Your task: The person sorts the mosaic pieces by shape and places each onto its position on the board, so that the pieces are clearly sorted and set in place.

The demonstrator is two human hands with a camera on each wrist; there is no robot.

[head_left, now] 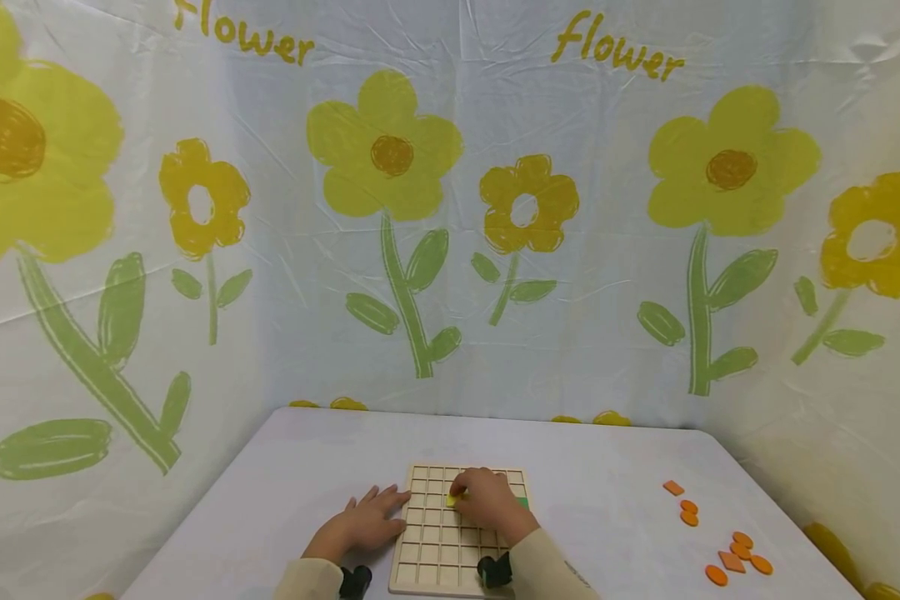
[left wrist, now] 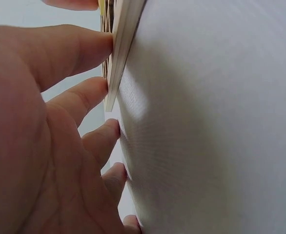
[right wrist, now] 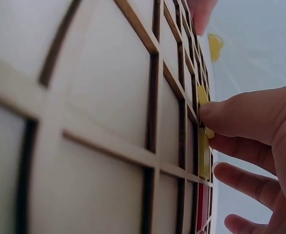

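A light wooden grid board [head_left: 429,553] lies on the table. Above its far half, my right hand [head_left: 486,502] pinches a yellow tile [right wrist: 202,93] between thumb and index finger, tilted against a cell; its other fingers are spread. Next to that tile, a second yellow tile [right wrist: 203,155] sits in the grid, followed by a red tile [right wrist: 202,204]. A green tile [head_left: 523,502] shows at the board's right side, partly behind the hand. My left hand [head_left: 367,521] touches the board's left edge with thumb and index fingertips, while its other fingers rest on the table [left wrist: 196,146].
To the right on the table lie several loose orange pieces, among them a round one [head_left: 716,575] and a diamond-shaped one [head_left: 732,562]. A flower-printed cloth [head_left: 600,333] hangs behind the table and along both sides.
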